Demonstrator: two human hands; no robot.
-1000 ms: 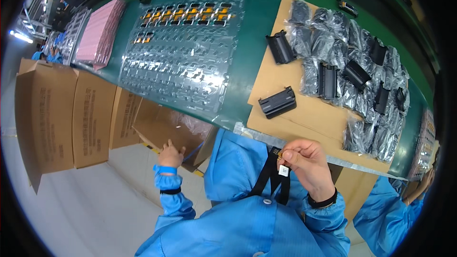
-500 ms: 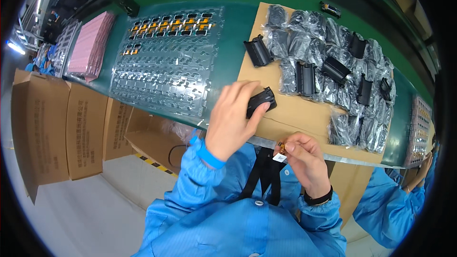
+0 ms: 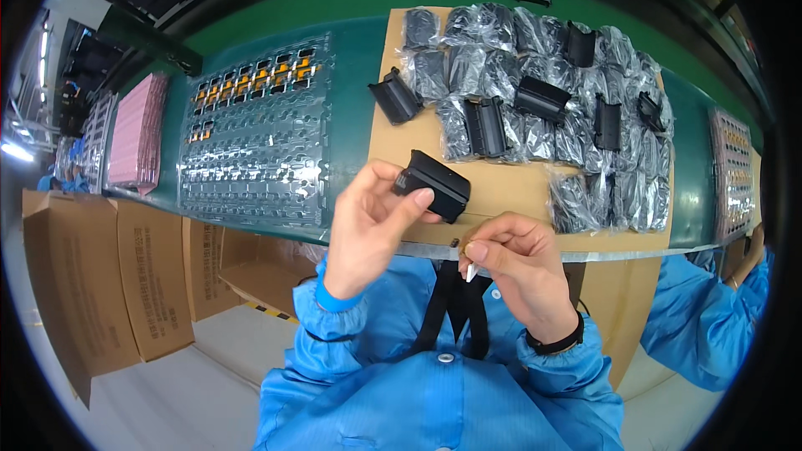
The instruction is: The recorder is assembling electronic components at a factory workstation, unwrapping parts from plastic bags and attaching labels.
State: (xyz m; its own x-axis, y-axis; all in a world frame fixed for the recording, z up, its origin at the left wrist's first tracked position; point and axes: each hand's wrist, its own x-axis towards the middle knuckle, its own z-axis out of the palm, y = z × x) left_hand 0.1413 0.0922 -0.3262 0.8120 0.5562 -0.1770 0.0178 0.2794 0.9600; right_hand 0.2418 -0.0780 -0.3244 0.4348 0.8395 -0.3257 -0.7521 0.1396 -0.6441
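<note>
Head view: your left hand is raised above the near edge of the green bench, fingers and thumb clamped on a black plastic part, which is held tilted, clear of the surface, over the near left corner of the cardboard sheet. Your right hand sits just beside and below it, at the metal edge strip of the bench, thumb and forefinger pinched together on a small pale piece; what that piece is cannot be told. Black straps hang down your chest directly under both hands. On the cardboard sheet beyond, bagged black parts lie packed together across the middle and right, with one unbagged part at the sheet's left edge; the near strip of cardboard under your hands is bare. To the left, a clear moulded tray lies flat, a green gap separating it from the cardboard. A pink stack lies further left. Cardboard boxes stand below the bench on your left. Another person's blue sleeve occupies the lower right.
</note>
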